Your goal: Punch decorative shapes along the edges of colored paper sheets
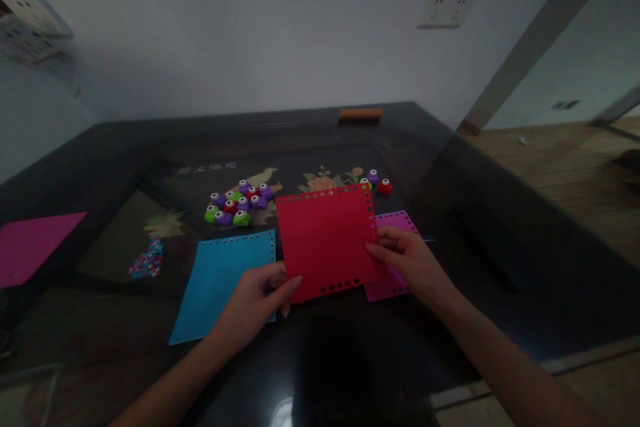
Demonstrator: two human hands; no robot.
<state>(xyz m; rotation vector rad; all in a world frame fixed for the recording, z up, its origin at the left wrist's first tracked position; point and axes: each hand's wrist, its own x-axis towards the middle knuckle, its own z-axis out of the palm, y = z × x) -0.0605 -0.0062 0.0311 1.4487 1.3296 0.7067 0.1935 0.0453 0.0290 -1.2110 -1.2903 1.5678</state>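
A red sheet of paper (327, 237) with punched holes along its top, right and bottom edges is held up above the dark table. My left hand (267, 290) pinches its lower left corner, thumb in front. On the right edge, my right hand (400, 257) grips it between thumb and fingers. Beneath my left hand lies a blue sheet (220, 283) with holes along its top and right edges. A pink punched sheet (387, 287) lies partly hidden behind the red one and my right hand.
Several eye-topped craft punches (240, 203) cluster behind the blue sheet, with a few more punches (384, 187) at right. Small coloured paper bits (149, 260) form a pile at left. A magenta sheet (35, 243) lies far left; a brown stick (361, 113) rests near the wall.
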